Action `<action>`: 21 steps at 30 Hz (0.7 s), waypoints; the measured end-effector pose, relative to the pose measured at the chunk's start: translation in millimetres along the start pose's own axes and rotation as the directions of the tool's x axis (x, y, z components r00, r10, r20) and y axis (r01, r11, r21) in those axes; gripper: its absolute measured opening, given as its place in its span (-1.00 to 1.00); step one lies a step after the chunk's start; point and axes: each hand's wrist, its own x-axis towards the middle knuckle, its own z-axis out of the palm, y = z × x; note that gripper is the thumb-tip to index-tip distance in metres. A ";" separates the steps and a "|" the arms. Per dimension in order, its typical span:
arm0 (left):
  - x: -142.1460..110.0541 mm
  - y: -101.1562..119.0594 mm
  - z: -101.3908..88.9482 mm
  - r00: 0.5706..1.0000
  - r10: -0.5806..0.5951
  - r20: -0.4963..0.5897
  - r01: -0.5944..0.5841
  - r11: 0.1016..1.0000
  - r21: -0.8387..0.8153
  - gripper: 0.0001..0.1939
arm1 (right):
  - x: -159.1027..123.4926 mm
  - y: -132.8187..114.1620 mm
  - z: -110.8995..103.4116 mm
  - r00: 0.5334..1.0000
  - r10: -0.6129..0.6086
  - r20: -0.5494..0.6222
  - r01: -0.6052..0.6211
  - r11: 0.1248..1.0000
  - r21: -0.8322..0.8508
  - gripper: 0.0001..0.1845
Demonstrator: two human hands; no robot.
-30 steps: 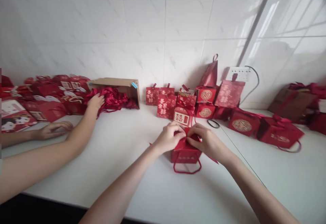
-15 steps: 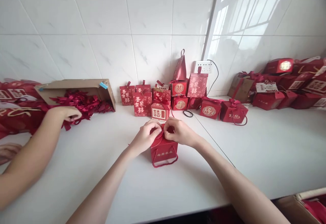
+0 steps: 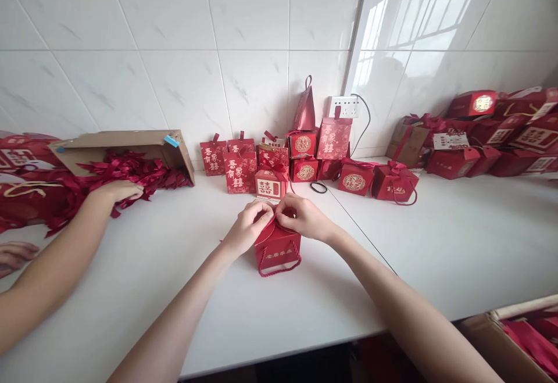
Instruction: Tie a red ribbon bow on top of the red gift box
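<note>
A small red gift box [image 3: 278, 250] with a cord handle stands on the white counter [image 3: 457, 249] in front of me. My left hand [image 3: 247, 227] and my right hand [image 3: 301, 215] meet at its top, fingers pinched on the red ribbon there. Behind it stands a cluster of finished red gift boxes [image 3: 279, 162] against the tiled wall.
A co-worker's hand [image 3: 117, 191] reaches into a cardboard box of red ribbons [image 3: 126, 156] at the left; a second hand [image 3: 15, 255] lies at the left edge. More red boxes [image 3: 488, 133] pile at the right. A black hair band [image 3: 319, 187] lies on the counter. Another cardboard box [image 3: 518, 336] sits low right.
The view has swung right and pulled back. My hands stay pinched on the ribbon at the box top. The co-worker's hand stays at the ribbon pile.
</note>
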 end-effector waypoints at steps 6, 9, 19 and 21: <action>-0.3 -0.4 -1.8 0.999 0.025 0.020 -0.023 0.997 -0.073 -0.79 | 0.3 5.3 -0.9 0.999 0.032 0.041 -0.037 0.990 0.134 -0.83; 0.7 -4.6 0.8 0.999 -0.033 0.002 0.033 0.986 -0.162 -0.72 | 0.4 4.4 -3.2 0.998 0.011 0.061 -0.018 0.995 0.102 -0.83; 0.0 -7.4 5.2 0.990 -0.143 -0.009 0.133 0.938 -0.319 -0.67 | -0.2 2.9 -1.5 0.999 0.021 0.035 -0.025 0.991 0.129 -0.88; -0.4 -6.4 4.8 0.992 -0.125 -0.023 0.113 0.951 -0.288 -0.70 | -0.6 3.9 -0.9 1.000 0.014 0.026 -0.017 0.991 0.136 -0.87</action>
